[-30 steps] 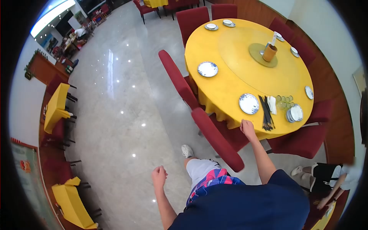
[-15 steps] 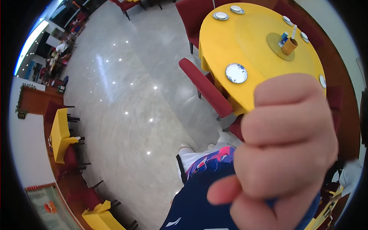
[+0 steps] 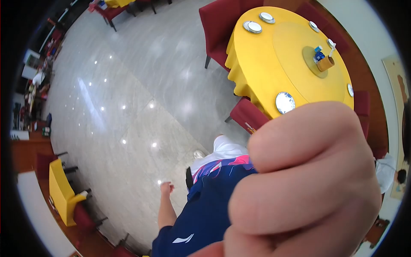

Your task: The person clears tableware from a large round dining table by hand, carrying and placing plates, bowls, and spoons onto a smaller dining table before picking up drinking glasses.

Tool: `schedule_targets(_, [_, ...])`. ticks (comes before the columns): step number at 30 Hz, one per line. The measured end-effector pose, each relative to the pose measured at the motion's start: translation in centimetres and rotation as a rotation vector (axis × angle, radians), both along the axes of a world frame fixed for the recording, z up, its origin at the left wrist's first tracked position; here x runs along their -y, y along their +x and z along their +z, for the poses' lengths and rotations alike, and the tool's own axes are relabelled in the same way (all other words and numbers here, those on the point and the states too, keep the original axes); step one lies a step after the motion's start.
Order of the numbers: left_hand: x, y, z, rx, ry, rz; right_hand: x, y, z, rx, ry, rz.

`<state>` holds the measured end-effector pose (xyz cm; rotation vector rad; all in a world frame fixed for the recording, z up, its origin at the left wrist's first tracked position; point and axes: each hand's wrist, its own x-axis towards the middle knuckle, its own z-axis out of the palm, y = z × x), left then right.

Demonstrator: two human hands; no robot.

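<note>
My right hand [image 3: 304, 180] is raised very close to the camera and fills the lower right. Its fingers are curled into a fist, and whatever may be inside them is hidden. Low at my left side hangs my left hand [image 3: 167, 187], small in view, its fingers loosely bent and nothing seen in them. Behind the fist stands a round table with a yellow cloth [image 3: 252, 55]. A patterned plate [image 3: 285, 103] lies near its edge, just above my right knuckles.
A cup-shaped holder [image 3: 325, 64] stands mid-table, with more plates around the rim. Red chairs [image 3: 214, 30] surround the table, one [image 3: 248, 113] close ahead of me. The grey tiled floor [image 3: 128, 85] stretches left, toward a small yellow-covered table [image 3: 62, 192] by the wall.
My right fist has moved lower and fills more of the view. My left forearm and hand have come into sight. The round table has shifted in view, and my legs have changed position.
</note>
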<state>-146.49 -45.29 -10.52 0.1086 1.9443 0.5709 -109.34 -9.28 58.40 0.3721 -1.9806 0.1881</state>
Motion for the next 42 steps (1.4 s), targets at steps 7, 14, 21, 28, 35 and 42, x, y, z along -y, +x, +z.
schedule_targets(7, [-41.2,-11.9,5.4,-0.075,0.284,-0.392,-17.1,-5.8,-6.9,-0.068,-0.211,-0.194])
schedule_targets(14, [-62.4,-9.8,13.0,-0.05,0.421,-0.464,-38.1,-3.3,-28.6,0.231,-0.949,-0.946])
schedule_targets(21, [-63.4,-15.5,7.3,-0.093,0.108,-0.189,-49.0,-4.7,-44.2,0.446,-1.459,-1.219])
schedule_targets(28, [-78.9,-28.8,1.1,0.021,-0.108,-0.198,-56.6,5.8,-57.3,0.546,-1.901,-1.712])
schedule_targets(35, [-116.9,-40.2,0.5,-0.082,0.021,-0.543,-57.3,8.3,-53.5,-0.672,-2.563,-1.772])
schedule_targets(42, [-160.0,-32.1,13.8,-0.147,0.37,-0.455,-71.7,9.4,-50.7,-1.24,-2.381,-1.51])
